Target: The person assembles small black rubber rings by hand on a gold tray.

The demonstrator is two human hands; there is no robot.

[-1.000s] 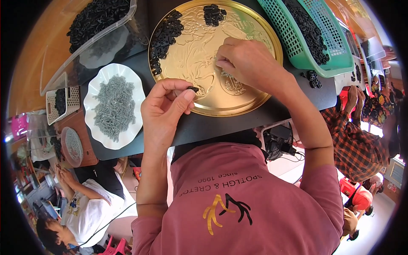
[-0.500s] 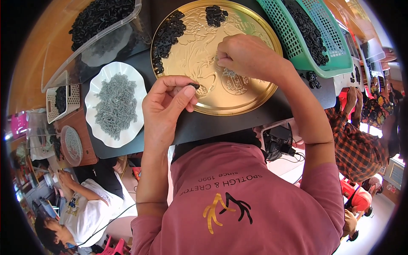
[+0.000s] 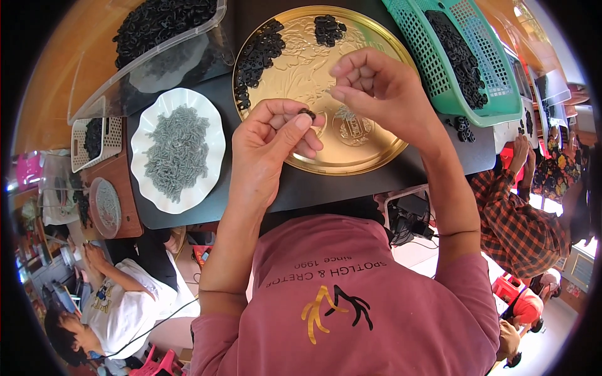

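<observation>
Left hand (image 3: 276,141) pinches small black ring (image 3: 306,113) over gold tray (image 3: 376,150) catching drops; right hand (image 3: 376,88) fingertips pinched, contents unclear.

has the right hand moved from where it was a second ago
Yes. The right hand has lifted off the gold tray floor and now hangs above its middle, closer to the left hand.

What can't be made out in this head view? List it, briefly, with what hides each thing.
1. Small dark part pinched in the left hand: too small to tell its shape.
2. Anything in the right hand: its curled fingers hide it.
3. Gold tray: both hands cover part of its embossed middle.
4. Green basket and clear tub: cut off by the top edge.
5. Grey pieces on the white plate: too fine to tell apart.
</observation>
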